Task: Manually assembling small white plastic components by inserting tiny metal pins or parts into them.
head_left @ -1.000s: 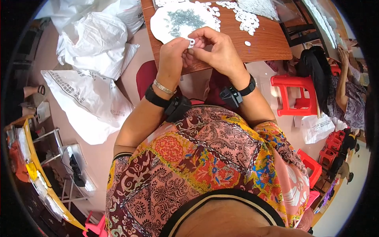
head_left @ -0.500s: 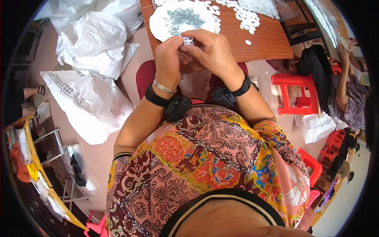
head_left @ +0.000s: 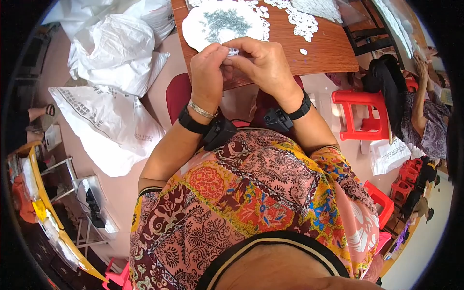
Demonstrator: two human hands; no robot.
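Both of my hands meet over the near edge of a brown wooden table (head_left: 328,55). Between the fingertips is a small white plastic piece (head_left: 233,51) with dark round holes. My left hand (head_left: 207,72) pinches its left side, and my right hand (head_left: 268,63) grips the right side with thumb and forefinger. Just beyond them lies a white plate (head_left: 193,34) bearing a heap of small grey metal screws (head_left: 226,23). Small white oval pieces (head_left: 302,25) are scattered right of the plate, and a single oval piece (head_left: 303,51) lies apart, nearer me.
White woven sacks (head_left: 111,58) stand on the floor to the left, with another sack (head_left: 106,125) lying nearer. A red plastic stool (head_left: 362,113) is at the right, beside another person (head_left: 425,111). A yellow-edged shelf (head_left: 58,208) stands at lower left.
The white piece has been tilted between my fingertips, so less of its holed face shows. Both hands have shifted only slightly.
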